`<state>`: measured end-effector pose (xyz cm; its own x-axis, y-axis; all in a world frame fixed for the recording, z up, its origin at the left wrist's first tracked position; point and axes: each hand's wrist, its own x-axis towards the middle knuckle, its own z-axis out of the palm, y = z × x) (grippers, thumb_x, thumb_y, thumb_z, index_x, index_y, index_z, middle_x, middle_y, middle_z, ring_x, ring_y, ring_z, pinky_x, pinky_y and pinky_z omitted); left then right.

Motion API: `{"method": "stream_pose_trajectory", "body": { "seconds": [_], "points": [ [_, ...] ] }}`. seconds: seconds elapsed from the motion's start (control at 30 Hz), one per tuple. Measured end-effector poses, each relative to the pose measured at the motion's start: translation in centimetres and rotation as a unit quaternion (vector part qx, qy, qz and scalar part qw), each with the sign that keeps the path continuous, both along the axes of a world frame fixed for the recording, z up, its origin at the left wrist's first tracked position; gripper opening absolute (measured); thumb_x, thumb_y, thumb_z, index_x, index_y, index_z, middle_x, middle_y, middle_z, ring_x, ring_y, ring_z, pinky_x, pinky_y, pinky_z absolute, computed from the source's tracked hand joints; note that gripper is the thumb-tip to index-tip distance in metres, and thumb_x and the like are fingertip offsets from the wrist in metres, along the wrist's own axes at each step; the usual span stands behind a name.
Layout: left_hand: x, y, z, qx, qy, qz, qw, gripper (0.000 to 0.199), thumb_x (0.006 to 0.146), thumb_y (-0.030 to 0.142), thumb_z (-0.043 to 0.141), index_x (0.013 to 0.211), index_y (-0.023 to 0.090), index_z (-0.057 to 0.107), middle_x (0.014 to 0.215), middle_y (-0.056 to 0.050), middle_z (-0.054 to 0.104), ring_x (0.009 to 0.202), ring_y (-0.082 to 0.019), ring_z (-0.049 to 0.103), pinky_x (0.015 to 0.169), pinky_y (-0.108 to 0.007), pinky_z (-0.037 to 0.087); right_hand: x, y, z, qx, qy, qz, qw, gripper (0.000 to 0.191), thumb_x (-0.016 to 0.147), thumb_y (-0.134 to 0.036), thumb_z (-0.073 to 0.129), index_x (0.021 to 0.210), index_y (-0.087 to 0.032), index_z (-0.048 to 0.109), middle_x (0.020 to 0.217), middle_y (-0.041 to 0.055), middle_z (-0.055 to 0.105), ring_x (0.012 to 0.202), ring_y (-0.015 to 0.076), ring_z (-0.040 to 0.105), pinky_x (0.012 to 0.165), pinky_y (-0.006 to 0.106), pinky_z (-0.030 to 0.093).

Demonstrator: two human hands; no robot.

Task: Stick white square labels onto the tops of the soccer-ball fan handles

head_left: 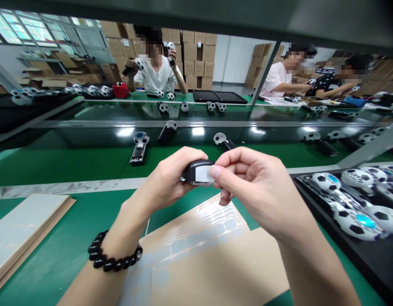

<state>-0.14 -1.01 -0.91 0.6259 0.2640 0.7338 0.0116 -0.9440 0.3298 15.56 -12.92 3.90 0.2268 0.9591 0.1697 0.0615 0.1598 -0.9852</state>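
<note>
A black device (pixel 190 172) is held end-on in front of me, with a pale rectangular sticker (pixel 203 174) on its end face. Wrapped round its left side, my left hand (pixel 171 176) grips it; black beads circle that wrist. My right hand (pixel 252 182) pinches the sticker's right edge between thumb and forefinger, touching the device. Below both hands lies a sheet of pale stickers (pixel 196 242) on tan backing, some of its spots bare. The far side of the device is hidden.
At the right edge, a black tray (pixel 352 250) holds several football-patterned devices. Stacked sheets (pixel 27 229) lie at the left. Beyond a pale rail, a green conveyor (pixel 88 159) carries more devices, one opened (pixel 139 148). Three people sit across it. A dark shelf overhangs the top.
</note>
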Motion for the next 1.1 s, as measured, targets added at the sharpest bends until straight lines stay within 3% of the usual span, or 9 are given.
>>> {"method": "stream_pose_trajectory", "body": {
  "seconds": [0.23,0.33,0.47,0.6,0.7,0.8,0.87,0.93,1.1],
  "points": [
    [-0.1,0.1,-0.1,-0.016,0.001,-0.005,1.0,0.024,0.092,0.021,0.072,0.113,0.021,0.059,0.103,-0.005,0.07,0.089,-0.017,0.069,0.078,-0.026,0.057,0.3,-1.0,0.3,0.053,-0.223,-0.087,0.97,0.031,0.099,-0.04,0.059,0.073,-0.025,0.066,0.056,-0.0024,0.062,0.045,0.0113,0.053,0.042,0.025,0.034],
    [0.0,0.0,-0.2,-0.055,-0.029,-0.026,0.998,0.033,0.09,0.031,0.076,0.115,0.022,0.058,0.104,-0.006,0.07,0.088,-0.017,0.07,0.077,-0.026,0.058,0.5,-0.7,-0.2,0.037,-0.224,-0.118,0.967,0.028,0.097,-0.053,0.06,0.088,-0.026,0.064,0.056,-0.0037,0.059,0.045,0.0124,0.049,0.043,0.026,0.031],
    [0.1,0.2,-0.5,-0.053,-0.05,-0.055,0.996,0.031,0.094,0.035,0.072,0.119,0.023,0.058,0.108,-0.007,0.071,0.093,-0.018,0.071,0.077,-0.026,0.059,0.1,0.7,-1.3,-0.022,-0.133,0.003,0.991,0.038,0.088,-0.057,0.071,0.104,-0.027,0.057,0.062,-0.0071,0.055,0.053,0.013,0.053,0.046,0.024,0.037],
    [0.0,0.7,-1.2,-0.056,-0.042,-0.043,0.997,0.037,0.09,0.029,0.076,0.122,0.025,0.059,0.111,-0.007,0.072,0.093,-0.018,0.072,0.078,-0.025,0.059,0.1,1.8,-2.4,-0.02,-0.072,0.104,0.992,0.024,0.1,-0.049,0.054,0.1,-0.025,0.058,0.069,-0.0071,0.055,0.056,0.0106,0.058,0.054,0.024,0.047],
    [-0.1,1.0,-2.5,-0.088,-0.033,-0.041,0.995,0.042,0.09,0.029,0.076,0.127,0.025,0.058,0.114,-0.009,0.071,0.097,-0.02,0.072,0.081,-0.028,0.061,0.0,1.9,-2.8,-0.02,-0.068,0.104,0.992,0.028,0.104,-0.048,0.046,0.102,-0.024,0.06,0.072,-0.0061,0.058,0.056,0.0113,0.061,0.056,0.025,0.05],
    [0.5,1.6,-4.0,-0.131,-0.007,-0.046,0.99,0.064,0.093,0.033,0.07,0.15,0.027,0.041,0.124,-0.014,0.067,0.098,-0.022,0.072,0.083,-0.032,0.061,0.0,2.2,-3.1,-0.018,-0.221,0.052,0.974,0.026,0.094,-0.045,0.067,0.111,-0.026,0.062,0.085,-0.0022,0.07,0.071,0.0166,0.066,0.061,0.027,0.048],
    [1.3,2.9,-4.9,-0.137,0.045,-0.043,0.989,0.082,0.094,0.033,0.068,0.161,0.027,0.022,0.132,-0.017,0.062,0.103,-0.023,0.071,0.089,-0.036,0.061,0.8,3.2,-3.7,-0.026,-0.316,0.016,0.948,0.034,0.09,-0.039,0.074,0.118,-0.027,0.062,0.092,-0.0005,0.075,0.078,0.0198,0.069,0.066,0.028,0.048],
    [2.5,5.2,-5.5,-0.121,0.106,0.0,0.987,0.091,0.089,0.035,0.072,0.162,0.027,0.018,0.14,-0.017,0.058,0.118,-0.026,0.066,0.102,-0.043,0.056,2.4,4.8,-4.7,-0.039,-0.345,-0.023,0.938,0.034,0.094,-0.038,0.069,0.124,-0.025,0.06,0.093,0.002,0.076,0.081,0.022,0.071,0.07,0.031,0.051],
    [5.8,13.7,-6.8,-0.095,0.133,0.164,0.973,0.053,0.09,0.041,0.071,0.136,0.018,0.059,0.147,-0.021,0.051,0.138,-0.04,0.049,0.112,-0.061,0.044,6.9,9.4,-8.6,-0.074,-0.386,-0.11,0.913,0.043,0.102,-0.028,0.059,0.143,-0.017,0.05,0.124,0.0124,0.069,0.11,0.0263,0.068,0.095,0.045,0.054]
  ]
}}
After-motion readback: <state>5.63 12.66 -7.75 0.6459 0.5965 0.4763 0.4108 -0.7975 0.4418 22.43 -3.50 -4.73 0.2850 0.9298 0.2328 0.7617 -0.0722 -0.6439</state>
